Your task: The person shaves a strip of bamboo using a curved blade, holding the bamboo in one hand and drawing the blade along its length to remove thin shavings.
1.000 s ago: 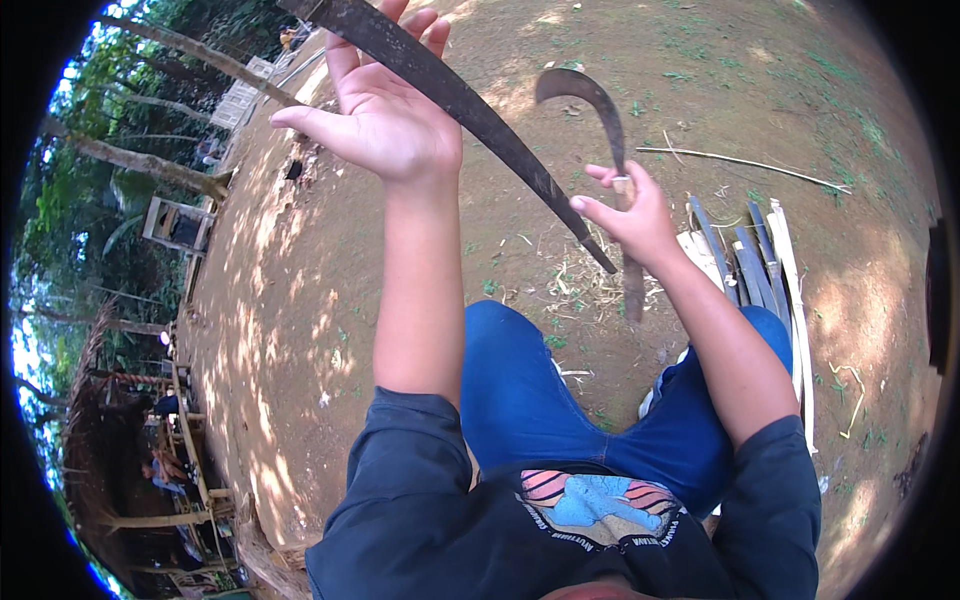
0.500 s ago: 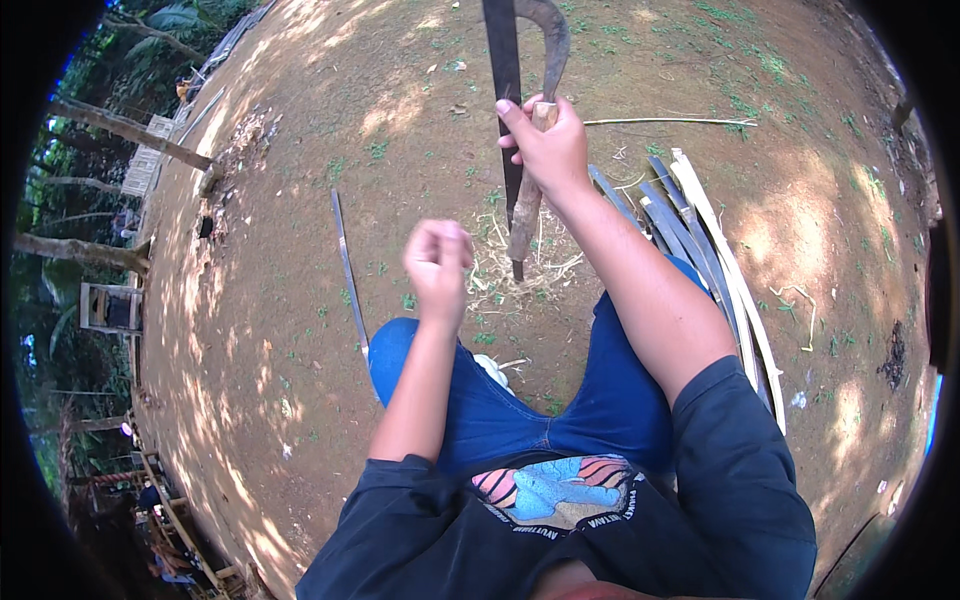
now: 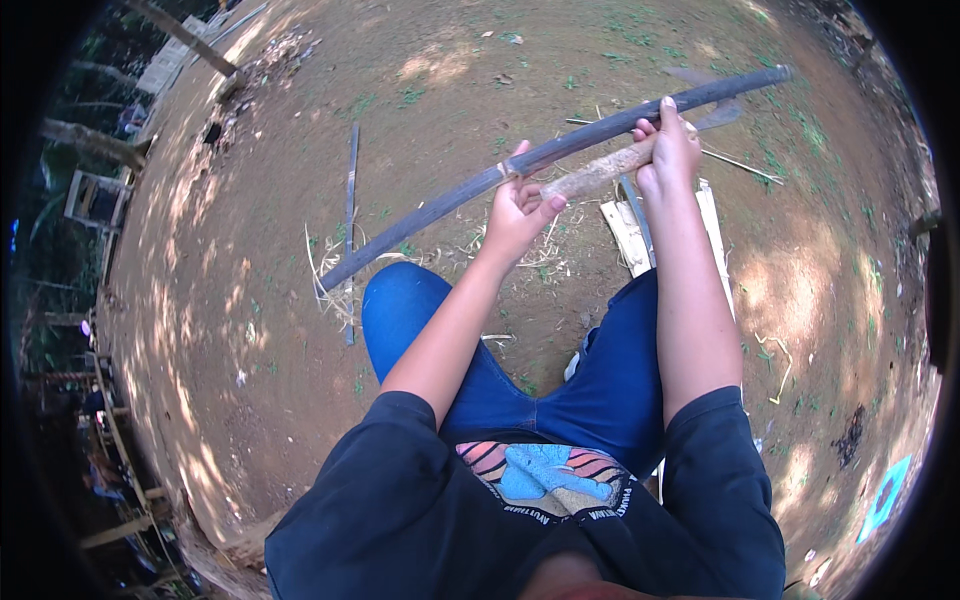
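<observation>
A long dark bamboo strip with a pale joint ring slants in front of me, from low on the left to high on the right. My left hand grips it near the ring, fingers behind and thumb close to the butt of a wooden handle. That handle belongs to a sickle, held in my right hand together with the strip, which the thumb presses. Part of the sickle's blade shows beyond the right hand; the strip hides the rest.
Pale shavings lie on the dirt ground between and beyond my knees. Another dark strip lies on the left. Several split bamboo strips lie beyond my right knee, partly behind my forearm. A thin stick rests farther right.
The strip has swung from nearly upright to a slant across my front. My left hand has moved forward and right and taken hold of it. The right hand has shifted right, the sickle turning with it.
</observation>
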`<state>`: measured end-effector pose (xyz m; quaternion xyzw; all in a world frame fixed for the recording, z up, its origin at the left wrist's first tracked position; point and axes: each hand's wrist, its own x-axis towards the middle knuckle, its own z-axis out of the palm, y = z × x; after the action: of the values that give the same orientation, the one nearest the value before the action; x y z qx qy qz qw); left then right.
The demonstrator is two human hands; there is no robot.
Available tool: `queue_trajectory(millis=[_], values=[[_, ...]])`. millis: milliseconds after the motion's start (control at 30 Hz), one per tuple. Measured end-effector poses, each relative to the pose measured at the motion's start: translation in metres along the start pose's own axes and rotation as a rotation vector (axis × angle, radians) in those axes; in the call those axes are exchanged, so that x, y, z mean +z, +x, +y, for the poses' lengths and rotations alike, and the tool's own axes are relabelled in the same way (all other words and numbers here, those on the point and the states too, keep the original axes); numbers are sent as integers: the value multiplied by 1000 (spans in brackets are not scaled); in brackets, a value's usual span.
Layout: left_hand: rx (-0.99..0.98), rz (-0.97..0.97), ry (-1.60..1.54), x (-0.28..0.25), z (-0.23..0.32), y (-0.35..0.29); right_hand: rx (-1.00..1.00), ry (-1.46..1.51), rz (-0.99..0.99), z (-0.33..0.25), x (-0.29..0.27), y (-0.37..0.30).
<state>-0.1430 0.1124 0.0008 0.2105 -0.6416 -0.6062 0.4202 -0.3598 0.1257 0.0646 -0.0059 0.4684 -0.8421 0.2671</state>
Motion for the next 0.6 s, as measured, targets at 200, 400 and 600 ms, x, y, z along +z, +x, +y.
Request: queue_trajectory(millis=[200,400,600], values=[[-114,206,-294,-13,13,7,83,-59,-67,14,-2,-3],[91,589,-487,-33,26,25,96,-184,-82,14,-7,-7],[144,660,-85,-91,51,30,-194,-412,-21,8,-20,3]])
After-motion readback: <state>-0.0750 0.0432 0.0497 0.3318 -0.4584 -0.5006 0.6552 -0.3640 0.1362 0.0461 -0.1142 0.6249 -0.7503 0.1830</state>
